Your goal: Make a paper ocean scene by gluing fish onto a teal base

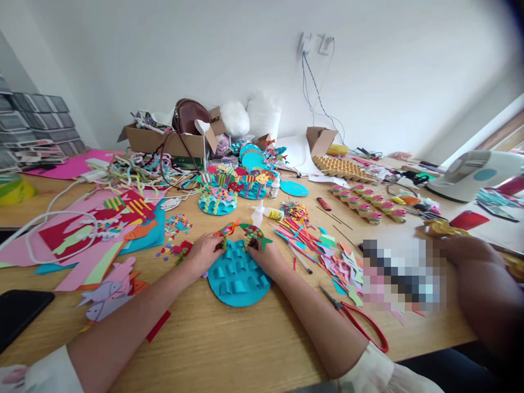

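Left hand (203, 254) pinching bumpy green stem (224, 244) under orange paper fish (230, 228); right hand (265, 258) pinching second bumpy stem (246, 239) under dotted green paper fish (254, 232). Between them, round blue disc (239, 299), curly paper strips (229, 286) on top, on wooden counter (204, 349).

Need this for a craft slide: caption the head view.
Left fingers and right fingers beneath two paper fish, at the far edge of a wave-covered blue disc.

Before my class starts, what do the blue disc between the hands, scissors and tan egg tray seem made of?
Blue disc: probably card, matte, with curled paper-like strips on it.
Scissors: blades likely metal, narrow and dark; handles perhaps plastic, smooth red loops.
Tan egg tray: probably paper pulp, dull, with rows of moulded bumps.
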The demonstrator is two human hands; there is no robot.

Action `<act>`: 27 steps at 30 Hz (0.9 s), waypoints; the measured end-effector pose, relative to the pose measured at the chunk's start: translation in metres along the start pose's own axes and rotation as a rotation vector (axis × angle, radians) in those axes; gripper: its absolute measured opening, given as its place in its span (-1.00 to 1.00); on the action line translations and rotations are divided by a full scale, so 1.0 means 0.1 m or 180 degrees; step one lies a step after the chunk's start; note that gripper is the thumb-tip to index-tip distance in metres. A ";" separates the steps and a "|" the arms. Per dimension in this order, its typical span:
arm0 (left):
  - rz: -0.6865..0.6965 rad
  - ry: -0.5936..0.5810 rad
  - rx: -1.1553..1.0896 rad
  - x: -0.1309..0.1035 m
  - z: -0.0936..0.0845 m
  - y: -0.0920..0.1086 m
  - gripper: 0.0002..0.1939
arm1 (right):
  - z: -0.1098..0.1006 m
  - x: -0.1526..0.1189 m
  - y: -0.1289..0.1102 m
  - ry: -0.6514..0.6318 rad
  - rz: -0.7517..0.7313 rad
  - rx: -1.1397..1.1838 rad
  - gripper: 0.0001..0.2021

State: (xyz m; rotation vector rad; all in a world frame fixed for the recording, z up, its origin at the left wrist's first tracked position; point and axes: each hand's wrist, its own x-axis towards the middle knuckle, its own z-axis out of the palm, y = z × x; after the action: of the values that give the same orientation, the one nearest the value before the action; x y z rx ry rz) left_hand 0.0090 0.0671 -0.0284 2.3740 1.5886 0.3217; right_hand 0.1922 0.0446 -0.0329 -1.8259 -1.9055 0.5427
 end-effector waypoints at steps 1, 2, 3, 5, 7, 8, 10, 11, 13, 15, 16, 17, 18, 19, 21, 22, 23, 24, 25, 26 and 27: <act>0.0006 0.0003 -0.0002 0.00 0.00 0.00 -0.92 | 0.00 0.00 0.00 -0.0003 -0.0005 0.0000 -0.93; 0.0012 0.0007 -0.0005 0.00 0.00 0.00 -0.92 | 0.00 0.00 0.00 -0.0004 -0.0012 0.0002 -0.93; 0.0017 0.0012 -0.0010 0.00 0.01 0.00 -0.92 | 0.00 0.00 0.01 -0.0006 -0.0021 0.0005 -0.92; 0.0025 0.0023 -0.0024 0.00 0.01 -0.01 -0.93 | 0.01 0.01 0.01 -0.0008 -0.0032 0.0007 -0.92; 0.0031 0.0045 -0.0044 0.01 0.01 -0.01 -0.93 | 0.01 0.01 0.02 -0.0009 -0.0031 -0.0004 -0.92; 0.0035 0.0058 -0.0057 0.01 0.01 -0.01 -0.93 | 0.01 0.01 0.02 -0.0010 -0.0026 -0.0014 -0.92; 0.0045 0.0080 -0.0079 0.01 0.02 -0.01 -0.93 | 0.01 0.01 0.02 -0.0013 -0.0017 -0.0034 -0.93; 0.0050 0.0087 -0.0089 0.01 0.02 -0.02 -0.93 | 0.01 0.01 0.01 -0.0016 -0.0014 -0.0044 -0.93; 0.0064 0.0093 -0.0102 0.01 0.03 -0.02 -0.92 | 0.00 0.00 0.01 -0.0021 -0.0009 -0.0062 -0.92; 0.0080 0.0096 -0.0114 0.01 0.03 -0.03 -0.92 | 0.00 0.00 0.00 -0.0024 -0.0003 -0.0077 -0.92; 0.0086 0.0101 -0.0120 0.01 0.04 -0.03 -0.92 | 0.00 0.00 0.00 -0.0026 -0.0002 -0.0083 -0.92; 0.0089 0.0107 -0.0125 0.01 0.04 -0.03 -0.92 | -0.01 0.00 0.00 -0.0030 -0.0001 -0.0088 -0.92; 0.0089 0.0116 -0.0129 0.01 0.04 -0.03 -0.91 | -0.01 0.00 0.00 -0.0033 0.0002 -0.0093 -0.92; 0.0086 0.0124 -0.0132 0.01 0.04 -0.03 -0.91 | -0.01 0.00 0.00 -0.0035 0.0005 -0.0098 -0.92; 0.0081 0.0132 -0.0139 0.01 0.03 -0.03 -0.92 | -0.01 0.00 0.00 -0.0035 0.0016 -0.0105 -0.92; 0.0081 0.0132 -0.0141 0.01 0.03 -0.02 -0.92 | -0.01 0.00 0.00 -0.0034 0.0020 -0.0107 -0.92; 0.0082 0.0132 -0.0143 0.01 0.03 -0.02 -0.92 | -0.01 -0.01 -0.01 -0.0032 0.0024 -0.0108 -0.92; 0.0082 0.0132 -0.0142 0.00 0.02 -0.02 -0.92 | -0.01 -0.01 -0.01 -0.0031 0.0026 -0.0107 -0.92; 0.0083 0.0130 -0.0140 0.00 0.02 -0.02 -0.91 | -0.01 -0.01 -0.01 -0.0030 0.0026 -0.0106 -0.92; 0.0085 0.0129 -0.0137 0.00 0.02 -0.02 -0.91 | -0.01 -0.01 -0.01 -0.0029 0.0025 -0.0104 -0.92; 0.0086 0.0126 -0.0131 0.00 0.03 -0.03 -0.91 | -0.01 -0.01 -0.01 -0.0027 0.0023 -0.0102 -0.92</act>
State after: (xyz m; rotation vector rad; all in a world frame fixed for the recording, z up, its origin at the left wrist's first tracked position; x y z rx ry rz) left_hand 0.0078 0.0682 -0.0318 2.3741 1.5530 0.4054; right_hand 0.1922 0.0438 -0.0316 -1.8540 -1.9245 0.5259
